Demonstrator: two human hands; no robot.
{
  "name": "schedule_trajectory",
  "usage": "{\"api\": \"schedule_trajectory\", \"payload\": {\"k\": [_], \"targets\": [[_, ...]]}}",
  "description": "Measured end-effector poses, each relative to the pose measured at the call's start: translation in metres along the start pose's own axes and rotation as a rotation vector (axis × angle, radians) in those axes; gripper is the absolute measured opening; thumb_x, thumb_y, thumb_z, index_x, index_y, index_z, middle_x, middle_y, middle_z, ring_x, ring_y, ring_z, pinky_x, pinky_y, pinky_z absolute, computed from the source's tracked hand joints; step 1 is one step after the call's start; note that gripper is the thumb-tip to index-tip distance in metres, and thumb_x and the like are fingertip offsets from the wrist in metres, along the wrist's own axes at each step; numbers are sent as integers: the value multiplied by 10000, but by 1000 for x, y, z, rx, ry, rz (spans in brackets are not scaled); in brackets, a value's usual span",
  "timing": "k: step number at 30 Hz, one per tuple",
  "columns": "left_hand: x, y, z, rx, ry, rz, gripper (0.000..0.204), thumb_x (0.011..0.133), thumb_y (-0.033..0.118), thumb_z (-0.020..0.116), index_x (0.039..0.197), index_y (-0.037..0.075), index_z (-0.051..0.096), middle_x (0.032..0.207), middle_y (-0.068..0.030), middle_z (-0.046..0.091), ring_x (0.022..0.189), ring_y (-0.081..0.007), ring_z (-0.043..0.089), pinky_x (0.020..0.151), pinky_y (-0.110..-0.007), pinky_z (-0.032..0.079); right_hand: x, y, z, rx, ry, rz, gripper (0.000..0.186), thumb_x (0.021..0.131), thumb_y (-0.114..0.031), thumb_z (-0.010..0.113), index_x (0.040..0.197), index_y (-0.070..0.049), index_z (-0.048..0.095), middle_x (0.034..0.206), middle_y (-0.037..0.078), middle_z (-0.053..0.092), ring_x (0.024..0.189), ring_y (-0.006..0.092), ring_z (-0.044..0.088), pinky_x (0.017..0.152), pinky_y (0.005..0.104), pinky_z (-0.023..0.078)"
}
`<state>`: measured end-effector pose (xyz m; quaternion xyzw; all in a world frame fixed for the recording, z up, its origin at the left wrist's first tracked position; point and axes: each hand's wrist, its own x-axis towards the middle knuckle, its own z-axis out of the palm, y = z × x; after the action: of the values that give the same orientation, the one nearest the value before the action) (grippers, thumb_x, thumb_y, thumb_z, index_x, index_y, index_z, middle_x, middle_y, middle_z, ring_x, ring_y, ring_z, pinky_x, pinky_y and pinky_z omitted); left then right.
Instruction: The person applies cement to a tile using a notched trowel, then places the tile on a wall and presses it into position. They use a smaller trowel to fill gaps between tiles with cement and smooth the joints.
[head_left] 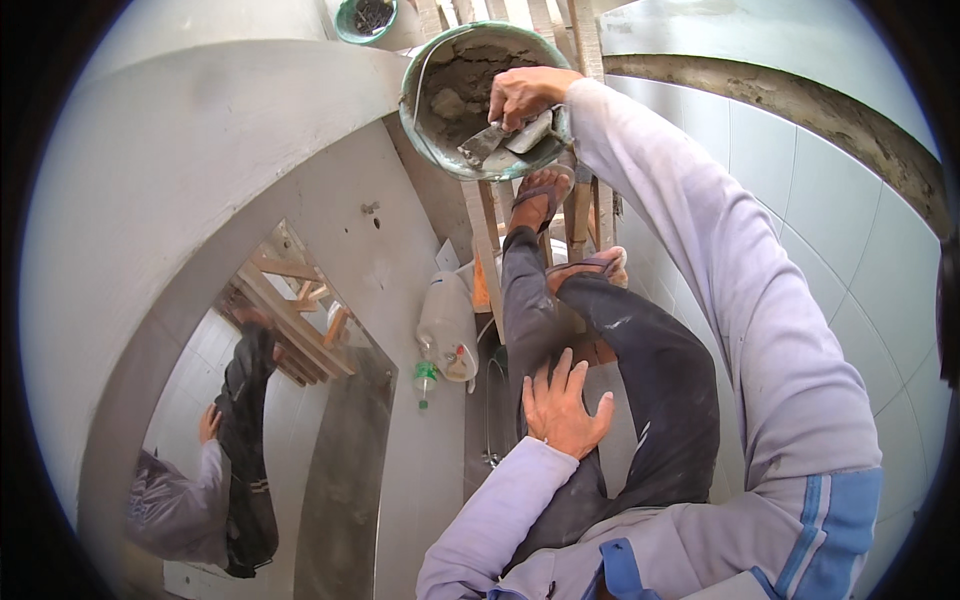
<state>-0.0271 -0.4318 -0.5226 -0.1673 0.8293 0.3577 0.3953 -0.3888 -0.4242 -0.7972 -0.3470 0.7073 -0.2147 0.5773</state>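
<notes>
From where I stand, it all turns on the teal bucket (428, 152). The right hand (512, 112) is inside it, reaching over the right rim, its fingers curled down around what seems to be the handle of a scraper (482, 147). The scraper lies directly below those fingers, its long axis slanting toward the bucket's near left wall. A pale, flat piece (532, 132) sits just right of the blade; I can't tell whether that's gripped too. Grey, lumpy mortar (450, 103) fills the bucket's left and far side.

The left hand (566, 412) is well apart from the bucket on the near side, fingers spread, lying on the dark trousers (670, 340); the right is plainly the nearer one.

The bucket's rim hems in the working hand, and a sandalled foot (538, 203) is just beside its near edge. Wooden slats (590, 35) run past the bucket, a small bowl (358, 38) stands beyond its far left, and a plastic jug (445, 312) lies on its near side.
</notes>
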Motion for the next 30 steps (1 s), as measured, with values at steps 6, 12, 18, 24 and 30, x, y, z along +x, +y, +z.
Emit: {"api": "schedule_trajectory", "payload": {"k": [6, 12, 18, 24, 30], "targets": [[2, -4, 4, 114, 44, 62, 513, 787, 376, 680, 1213, 96, 626, 1412, -147, 508, 1351, -377, 406, 1097, -547, 312, -176, -17, 4, 870, 149, -100, 372, 781, -40, 755, 1145, 13, 699, 949, 86, 740, 848, 142, 661, 747, 266, 520], [27, -17, -7, 268, 62, 254, 501, 800, 361, 681, 1193, 53, 644, 1372, -207, 536, 1297, -396, 459, 1100, -451, 364, -455, -141, 17, 865, 538, -208, 470, 735, -110, 841, 1172, -12, 698, 1085, 40, 696, 973, 97, 590, 863, 258, 475], [70, 6, -76, 440, -285, 510, 458, 807, 249, 740, 1145, -37, 627, 1218, -277, 596, 1142, -441, 550, 997, -476, 440, -720, -294, 79, 948, 1008, -4, 511, 726, -177, 789, 1214, -66, 683, 1097, 66, 700, 983, 123, 622, 861, 268, 478], [118, 62, -150, 663, -199, 557, 328, 792, 290, 697, 997, 34, 711, 990, -189, 704, 973, -369, 654, 911, -442, 495, -880, -433, 183, 720, 1495, 279, 457, 816, -132, 726, 1242, 3, 627, 919, 97, 718, 760, 144, 674, 643, 293, 520], [155, 126, -160, 865, -252, 502, 322, 792, 308, 666, 939, 26, 722, 923, -192, 716, 905, -378, 680, 831, -458, 523, -936, -479, 236, 904, 1747, 545, 404, 966, -198, 580, 1283, 51, 548, 777, 72, 633, 558, 103, 553, 520, 266, 458]]}}
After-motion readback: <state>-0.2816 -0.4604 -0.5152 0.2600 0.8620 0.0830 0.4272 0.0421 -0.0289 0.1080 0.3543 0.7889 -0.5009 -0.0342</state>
